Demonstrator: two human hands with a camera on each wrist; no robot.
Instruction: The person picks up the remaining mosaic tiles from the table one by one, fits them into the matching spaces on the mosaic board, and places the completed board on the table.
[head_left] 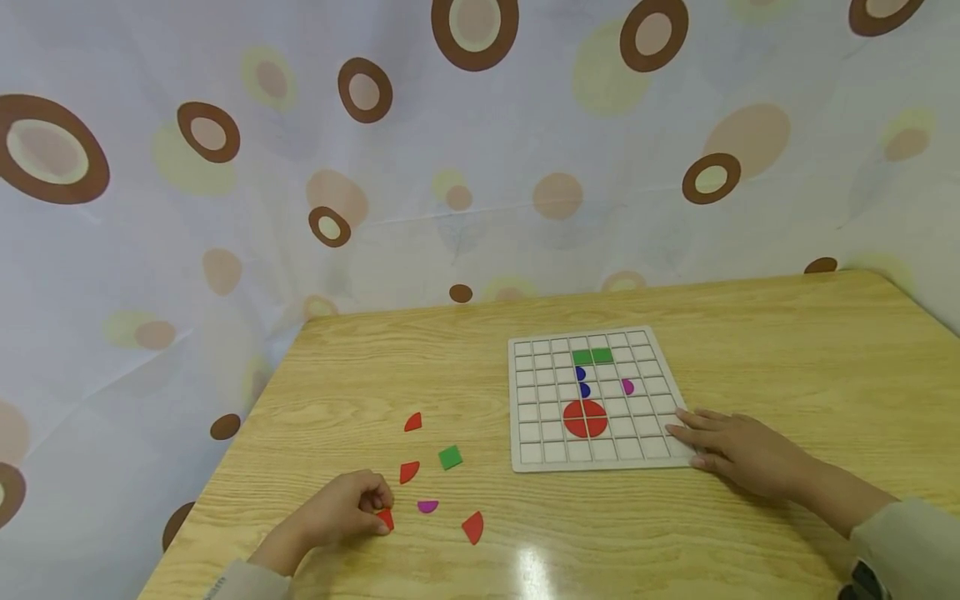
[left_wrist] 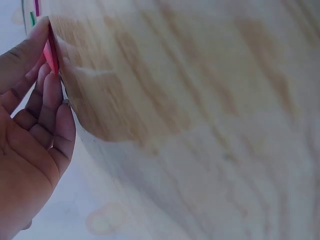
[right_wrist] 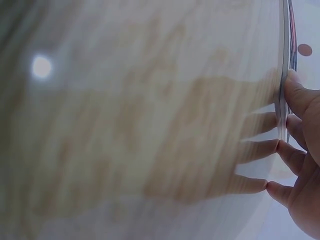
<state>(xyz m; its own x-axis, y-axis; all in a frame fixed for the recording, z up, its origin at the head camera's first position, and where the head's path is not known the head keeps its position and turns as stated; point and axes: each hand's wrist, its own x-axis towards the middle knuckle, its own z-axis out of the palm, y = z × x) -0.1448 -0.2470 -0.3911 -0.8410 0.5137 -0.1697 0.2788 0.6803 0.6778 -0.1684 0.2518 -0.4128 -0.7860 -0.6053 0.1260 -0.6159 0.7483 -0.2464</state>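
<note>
My left hand pinches a red flat piece between thumb and fingers at the tabletop; its shape is partly hidden. In the left wrist view the red piece shows between thumb and fingertips. Extended fingers of my right hand rest on the right edge of a white grid board. On the board lie two green squares, two blue half-circles, a purple half-circle and red quarter pieces forming a circle. The right wrist view catches the board's edge at my fingertips.
Near my left hand lie loose red quarter-circles, a green square and a purple half-circle. The wooden table meets a patterned cloth along its back and left sides.
</note>
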